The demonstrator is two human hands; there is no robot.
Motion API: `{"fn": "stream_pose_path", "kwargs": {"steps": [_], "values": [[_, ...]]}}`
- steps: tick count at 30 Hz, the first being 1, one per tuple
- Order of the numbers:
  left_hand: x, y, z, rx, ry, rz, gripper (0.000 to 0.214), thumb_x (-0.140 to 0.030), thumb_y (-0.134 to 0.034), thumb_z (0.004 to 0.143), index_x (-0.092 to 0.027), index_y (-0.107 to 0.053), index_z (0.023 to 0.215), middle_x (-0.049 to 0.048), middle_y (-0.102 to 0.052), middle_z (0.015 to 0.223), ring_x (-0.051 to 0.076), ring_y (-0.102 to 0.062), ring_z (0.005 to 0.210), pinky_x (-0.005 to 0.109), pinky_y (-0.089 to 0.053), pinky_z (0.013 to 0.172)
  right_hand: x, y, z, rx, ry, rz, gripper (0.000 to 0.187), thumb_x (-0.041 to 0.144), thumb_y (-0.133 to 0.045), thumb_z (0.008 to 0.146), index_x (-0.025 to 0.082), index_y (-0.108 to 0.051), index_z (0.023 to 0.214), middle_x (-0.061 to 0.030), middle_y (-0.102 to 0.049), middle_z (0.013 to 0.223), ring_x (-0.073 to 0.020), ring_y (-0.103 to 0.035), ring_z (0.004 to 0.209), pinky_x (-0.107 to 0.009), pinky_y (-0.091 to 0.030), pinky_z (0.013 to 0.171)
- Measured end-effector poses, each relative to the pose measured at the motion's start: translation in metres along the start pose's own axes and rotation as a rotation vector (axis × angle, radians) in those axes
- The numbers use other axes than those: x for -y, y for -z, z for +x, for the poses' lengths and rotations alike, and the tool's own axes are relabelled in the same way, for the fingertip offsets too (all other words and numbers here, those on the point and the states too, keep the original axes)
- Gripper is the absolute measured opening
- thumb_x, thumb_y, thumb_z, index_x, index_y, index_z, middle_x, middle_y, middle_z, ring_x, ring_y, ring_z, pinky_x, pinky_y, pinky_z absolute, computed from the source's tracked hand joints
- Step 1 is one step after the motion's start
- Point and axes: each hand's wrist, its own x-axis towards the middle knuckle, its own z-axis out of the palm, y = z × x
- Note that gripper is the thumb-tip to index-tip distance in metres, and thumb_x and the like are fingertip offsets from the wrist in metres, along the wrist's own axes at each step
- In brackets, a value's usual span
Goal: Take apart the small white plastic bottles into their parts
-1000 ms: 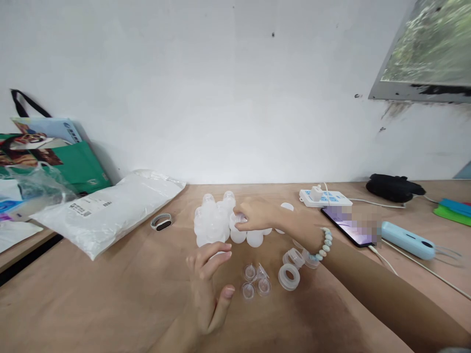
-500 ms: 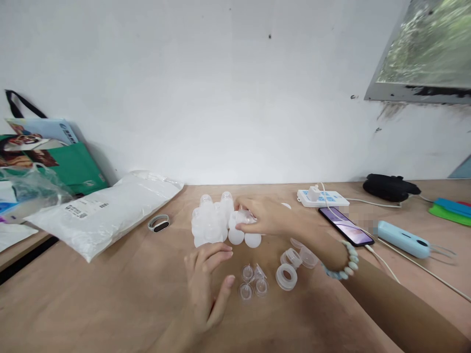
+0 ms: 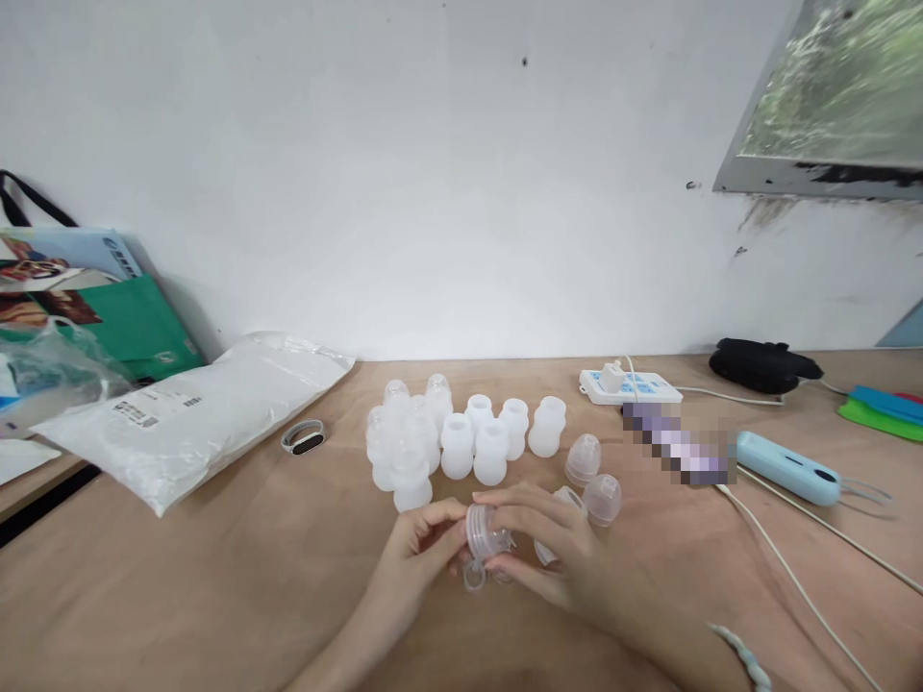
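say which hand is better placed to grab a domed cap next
Probably the right hand: the domed caps stand just beyond it, the left hand is farther off; both hold the clear ring.

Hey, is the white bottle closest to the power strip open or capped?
Open: the bottle stands upright, uncapped, its bare round mouth showing.

on the brown table (image 3: 216,567) we see white bottles (image 3: 457,452), a wristband (image 3: 309,443) left of them, a power strip (image 3: 645,387) right.
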Motion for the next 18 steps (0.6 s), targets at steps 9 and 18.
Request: {"fn": "stream_pose_path", "kwargs": {"steps": [9,18], "values": [[0.0,-0.005,-0.007,0.103,0.204,-0.267,0.034,-0.048,-0.074,0.079,-0.014,-0.076,0.077,0.0031,-0.06,0.07,0.013,-0.047,0.063,0.022,-0.038,0.057,-0.001,-0.01,-0.01,-0.047,0.072,-0.024,0.018,0.023,-0.062,0.093,0.021,-0.059,0.111,-0.0137,-0.071,0.115,-0.0231,-0.069,0.1,-0.039,-0.06,0.083],[0.003,-0.002,-0.005,0.135,0.25,-0.212,0.02,-0.034,-0.077,0.077,-0.014,-0.078,0.077,0.0023,-0.061,0.069,0.011,-0.046,0.063,0.02,-0.039,0.058,0.004,-0.007,-0.01,0.043,-0.01,0.006,0.011,0.022,-0.062,0.093,0.02,-0.064,0.103,-0.0112,-0.071,0.116,-0.0224,-0.069,0.098,-0.035,-0.059,0.083]]}}
